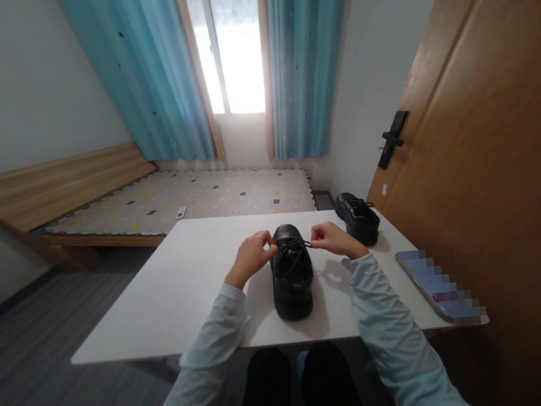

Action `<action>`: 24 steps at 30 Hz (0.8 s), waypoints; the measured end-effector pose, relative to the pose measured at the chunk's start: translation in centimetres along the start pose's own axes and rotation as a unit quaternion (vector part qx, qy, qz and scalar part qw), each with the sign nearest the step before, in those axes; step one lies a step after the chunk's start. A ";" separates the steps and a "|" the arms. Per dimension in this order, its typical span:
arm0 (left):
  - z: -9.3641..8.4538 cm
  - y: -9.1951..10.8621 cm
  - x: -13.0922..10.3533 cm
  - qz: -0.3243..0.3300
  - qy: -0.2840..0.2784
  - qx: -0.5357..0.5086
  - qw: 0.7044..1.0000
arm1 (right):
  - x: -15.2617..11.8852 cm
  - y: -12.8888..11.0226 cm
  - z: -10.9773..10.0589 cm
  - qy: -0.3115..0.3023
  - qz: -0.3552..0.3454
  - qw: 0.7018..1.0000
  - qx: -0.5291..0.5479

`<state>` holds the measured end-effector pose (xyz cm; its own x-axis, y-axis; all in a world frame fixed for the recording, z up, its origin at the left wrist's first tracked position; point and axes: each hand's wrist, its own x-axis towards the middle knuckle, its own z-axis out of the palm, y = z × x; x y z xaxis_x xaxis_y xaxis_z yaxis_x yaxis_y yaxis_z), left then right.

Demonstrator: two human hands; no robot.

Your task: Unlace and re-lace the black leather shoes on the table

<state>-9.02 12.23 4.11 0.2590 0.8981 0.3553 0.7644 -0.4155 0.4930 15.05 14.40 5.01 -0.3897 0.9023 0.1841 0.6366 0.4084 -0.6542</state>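
A black lace-up shoe (293, 284) stands upright on the white table (178, 288), its toe pointing away from me and its heel toward me. My left hand (256, 253) is closed in a pinch at the left side of the laces. On the other side, my right hand (332, 238) pinches a shoelace (307, 243) that stretches out from the shoe's right edge. The laces cross over the tongue. What exactly lies between my left fingertips is partly hidden. A second black shoe (358, 219) rests at the table's far right, behind my right hand.
A phone-like flat device (438, 286), its screen blurred, lies along the table's right edge. Close on the right stands a wooden door (493, 130) with a black handle (393, 140). Beyond the table is a bed (212, 192) with a small white remote (181, 212) on it.
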 end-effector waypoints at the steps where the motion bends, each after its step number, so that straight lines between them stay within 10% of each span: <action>1: 0.0 0.0 0.1 -0.008 -0.009 -0.003 1.000 | 0.0 0.0 0.0 -0.001 0.003 1.000 -0.006; 12: 0.0 -0.3 0.5 -0.104 -0.116 -0.040 0.987 | 0.1 0.4 0.2 -0.036 0.022 0.999 -0.031; 24: 0.5 -0.7 0.4 -0.092 -0.079 -0.031 0.992 | -0.1 0.2 0.1 -0.076 0.042 0.995 0.058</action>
<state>-9.15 12.90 3.55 0.2126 0.9687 0.1282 0.7705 -0.2469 0.5877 15.18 14.45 4.77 -0.4396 0.8980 0.0187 0.5931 0.3059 -0.7447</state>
